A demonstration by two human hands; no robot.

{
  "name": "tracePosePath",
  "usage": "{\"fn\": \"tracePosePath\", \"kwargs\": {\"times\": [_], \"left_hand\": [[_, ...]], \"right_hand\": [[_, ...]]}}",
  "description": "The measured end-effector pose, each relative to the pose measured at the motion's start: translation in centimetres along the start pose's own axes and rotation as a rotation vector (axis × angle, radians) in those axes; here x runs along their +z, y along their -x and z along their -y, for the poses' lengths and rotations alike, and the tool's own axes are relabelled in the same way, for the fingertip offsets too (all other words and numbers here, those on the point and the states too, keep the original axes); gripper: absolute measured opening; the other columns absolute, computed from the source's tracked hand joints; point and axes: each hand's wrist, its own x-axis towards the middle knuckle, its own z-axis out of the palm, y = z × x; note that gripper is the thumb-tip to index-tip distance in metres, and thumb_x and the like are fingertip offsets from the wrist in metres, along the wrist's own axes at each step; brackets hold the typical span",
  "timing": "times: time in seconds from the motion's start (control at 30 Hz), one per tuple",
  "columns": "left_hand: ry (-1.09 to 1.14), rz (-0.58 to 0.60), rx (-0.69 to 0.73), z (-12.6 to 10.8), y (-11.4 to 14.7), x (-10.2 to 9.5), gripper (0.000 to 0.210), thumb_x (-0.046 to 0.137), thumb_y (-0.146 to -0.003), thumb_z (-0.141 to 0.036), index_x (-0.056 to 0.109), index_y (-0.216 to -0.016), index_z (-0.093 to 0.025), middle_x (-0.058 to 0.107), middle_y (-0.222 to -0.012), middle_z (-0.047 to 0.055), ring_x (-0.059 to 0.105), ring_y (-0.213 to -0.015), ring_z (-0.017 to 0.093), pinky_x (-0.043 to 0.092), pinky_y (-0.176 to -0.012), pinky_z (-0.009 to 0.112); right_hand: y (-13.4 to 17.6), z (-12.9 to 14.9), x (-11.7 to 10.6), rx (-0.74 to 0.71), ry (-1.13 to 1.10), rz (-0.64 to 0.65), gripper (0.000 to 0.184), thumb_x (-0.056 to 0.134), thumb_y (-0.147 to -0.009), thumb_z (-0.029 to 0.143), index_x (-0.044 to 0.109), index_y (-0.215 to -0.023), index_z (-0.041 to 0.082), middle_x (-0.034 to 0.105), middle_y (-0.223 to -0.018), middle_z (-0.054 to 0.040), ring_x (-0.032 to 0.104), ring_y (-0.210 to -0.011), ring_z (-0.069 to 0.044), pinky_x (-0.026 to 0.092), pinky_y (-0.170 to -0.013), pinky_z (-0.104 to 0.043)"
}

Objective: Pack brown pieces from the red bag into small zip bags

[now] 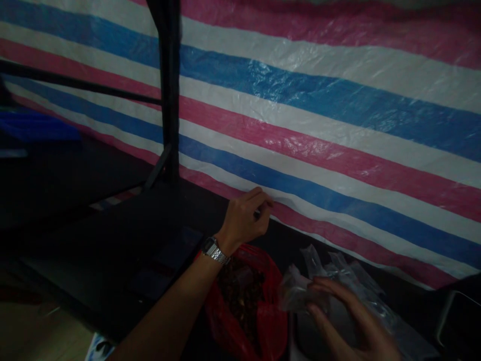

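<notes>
My left hand (246,216), with a metal-band watch (215,249) on its wrist, is raised beyond a red plastic bag (272,328). Its fingers are curled in towards the thumb; whether the small dark spot between them is an object or a gap is unclear. Many small brown pieces (242,296), too dark to name, lie inside the open red bag. At the lower right, my right hand (351,318) pinches a small clear plastic bag (295,291) between thumb and fingers, beside the red bag's rim. What the clear bag contains is blurred.
More clear plastic bags (387,311) lie right of my right hand on the black shelf (146,235). A striped plastic sheet (319,125) hangs behind. A black upright post (171,100) stands left, with a blue tray (37,125) beyond. A dark framed object (460,323) sits far right.
</notes>
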Motion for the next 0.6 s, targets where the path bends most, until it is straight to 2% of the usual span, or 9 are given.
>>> {"fn": "tracePosePath", "kwargs": {"times": [0.1,0.17,0.27,0.37,0.47,0.53,0.6], "left_hand": [[0.03,0.005,-0.022,0.2,0.0,0.0,0.023,0.051,-0.083,-0.003,0.067,-0.082,-0.019,0.064,-0.075,-0.001,0.048,-0.055,0.01,0.036,-0.054,0.025],[0.057,0.011,-0.05,0.2,0.0,-0.1,0.022,0.051,-0.083,-0.003,0.067,-0.082,-0.019,0.063,-0.075,-0.001,0.048,-0.056,0.011,0.036,-0.054,0.026],[0.121,0.023,-0.123,0.2,-0.1,-0.3,0.02,0.053,-0.082,-0.006,0.067,-0.08,-0.019,0.063,-0.076,0.0,0.049,-0.059,0.012,0.036,-0.057,0.028],[0.24,0.076,-0.236,0.1,-0.4,-0.4,0.016,0.057,-0.081,-0.009,0.068,-0.081,-0.02,0.062,-0.075,-0.001,0.05,-0.063,0.014,0.039,-0.062,0.029],[0.455,0.243,-0.353,0.0,-0.6,-0.2,0.015,0.06,-0.09,-0.021,0.074,-0.094,-0.021,0.069,-0.079,0.0,0.059,-0.069,0.015,0.044,-0.065,0.029],[0.633,0.396,-0.406,-0.1,-0.7,0.3,0.026,0.059,-0.098,-0.038,0.076,-0.11,-0.022,0.079,-0.098,0.004,0.069,-0.081,0.018,0.05,-0.069,0.029],[0.779,0.518,-0.443,-0.4,-0.6,0.9,0.042,0.062,-0.096,-0.055,0.073,-0.122,-0.023,0.08,-0.12,0.009,0.074,-0.098,0.022,0.056,-0.077,0.032]], "right_hand": [[-2.3,2.9,1.9,-0.127,-0.103,0.087,0.025,0.078,-0.087,0.026,0.08,-0.11,0.033,0.084,-0.102,0.0011,0.081,-0.089,-0.018,0.064,-0.079,-0.022],[-3.1,3.8,3.1,-0.131,-0.158,0.125,0.027,0.077,-0.086,0.019,0.08,-0.109,0.034,0.083,-0.1,0.0026,0.08,-0.088,-0.016,0.063,-0.079,-0.02],[-3.1,4.0,4.0,-0.017,-0.213,0.093,0.024,0.076,-0.087,0.02,0.08,-0.107,0.032,0.084,-0.099,0.0017,0.08,-0.089,-0.016,0.064,-0.081,-0.022],[-2.9,3.7,3.8,0.137,-0.308,0.01,0.021,0.078,-0.087,0.03,0.079,-0.108,0.027,0.084,-0.097,-0.0017,0.081,-0.089,-0.019,0.064,-0.081,-0.026],[-3.4,3.6,3.3,0.253,-0.461,-0.111,0.028,0.079,-0.087,0.039,0.074,-0.11,0.023,0.084,-0.1,-0.0056,0.08,-0.091,-0.02,0.064,-0.081,-0.03],[-4.4,3.8,3.5,0.305,-0.544,-0.214,0.032,0.078,-0.088,0.043,0.071,-0.11,0.021,0.082,-0.1,-0.0066,0.079,-0.091,-0.021,0.063,-0.08,-0.031],[-5.9,4.1,4.1,0.333,-0.591,-0.307,0.034,0.078,-0.087,0.045,0.069,-0.109,0.02,0.081,-0.098,-0.0061,0.077,-0.087,-0.02,0.061,-0.077,-0.031]]}}
